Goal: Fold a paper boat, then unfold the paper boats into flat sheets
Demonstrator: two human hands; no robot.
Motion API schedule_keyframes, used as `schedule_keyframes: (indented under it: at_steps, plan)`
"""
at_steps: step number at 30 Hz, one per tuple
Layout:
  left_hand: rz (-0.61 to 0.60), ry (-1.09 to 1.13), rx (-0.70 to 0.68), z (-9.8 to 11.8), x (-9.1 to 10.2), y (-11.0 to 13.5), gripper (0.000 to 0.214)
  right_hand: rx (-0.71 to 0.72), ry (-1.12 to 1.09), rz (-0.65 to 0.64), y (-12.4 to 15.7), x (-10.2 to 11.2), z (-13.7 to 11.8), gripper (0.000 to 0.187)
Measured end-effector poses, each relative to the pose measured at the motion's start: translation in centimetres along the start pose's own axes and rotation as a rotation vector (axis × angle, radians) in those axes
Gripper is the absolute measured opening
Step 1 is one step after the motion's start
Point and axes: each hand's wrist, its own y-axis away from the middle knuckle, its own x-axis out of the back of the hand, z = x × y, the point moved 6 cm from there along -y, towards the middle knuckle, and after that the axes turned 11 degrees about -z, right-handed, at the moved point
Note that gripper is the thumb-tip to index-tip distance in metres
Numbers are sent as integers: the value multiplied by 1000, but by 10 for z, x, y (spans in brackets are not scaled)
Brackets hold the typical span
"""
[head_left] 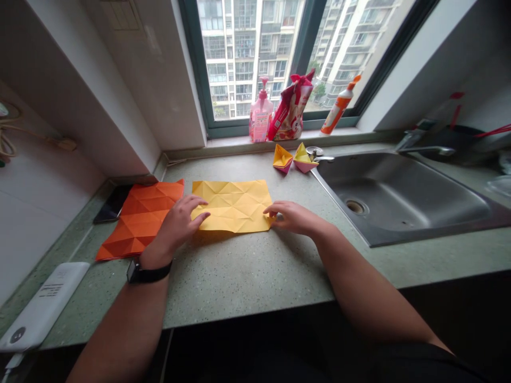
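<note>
A creased yellow sheet of paper (233, 205) lies on the counter in front of me, its surface marked with a grid of fold lines. My left hand (179, 221) rests at the sheet's left edge, thumb and fingers apart. At the right edge, my right hand (295, 217) has its fingertips and thumb closed on the paper near the lower corner. Left of the yellow sheet are orange creased sheets (146, 218), partly covered by my left hand. Two small folded paper shapes, a yellow-orange one (282, 158) and a yellow-pink one (305, 159), stand near the sink.
A steel sink (383, 191) is set into the counter on the right. On the sill stand a pink pump bottle (261, 114), a red bag (291, 109) and an orange-white bottle (339, 109). A white power bank (46, 303) and a dark flat object (112, 205) lie left.
</note>
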Motion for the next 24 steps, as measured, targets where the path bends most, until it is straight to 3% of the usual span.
schedule_keyframes:
  at_steps: [4,6,8,13,16,19,24]
  plan:
    - [-412,83,-11,0,-16,5,36,5,1,-36,-1,-2,-2,20]
    - [-508,73,-16,-4,-20,7,38,6,7,-37,-1,-2,0,17]
    - [-529,64,-20,-8,-21,8,32,-2,12,-18,0,2,3,15]
    - [-496,43,-25,-14,-21,8,11,-32,-35,124,7,17,13,6]
    - [-439,31,-49,-12,-19,7,3,-58,-93,246,12,26,17,10]
    - [-296,35,-72,-8,-10,6,7,-68,-136,374,15,33,20,15]
    - [43,33,-64,0,11,9,10,-87,-135,635,23,47,20,15]
